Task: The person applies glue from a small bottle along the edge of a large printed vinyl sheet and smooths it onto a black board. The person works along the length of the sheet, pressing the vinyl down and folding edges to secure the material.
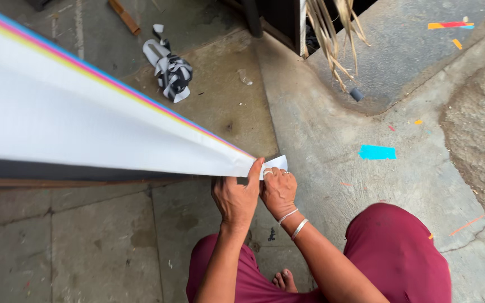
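While the left hand [234, 197] and right hand [279, 191] at lower centre each keep a closed grip on the white sheet's [85, 126] corner, holding it taut, the sheet runs to the upper left above the concrete floor [321, 129].

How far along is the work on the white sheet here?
Done: cut scraps lie crumpled on the concrete floor. In hand: the left hand and right hand pinch the corner of the white sheet. Left: the long sheet with its coloured edge stripe remains stretched out.

Smooth glossy banner sheet [85, 120]; rough concrete floor [321, 140].
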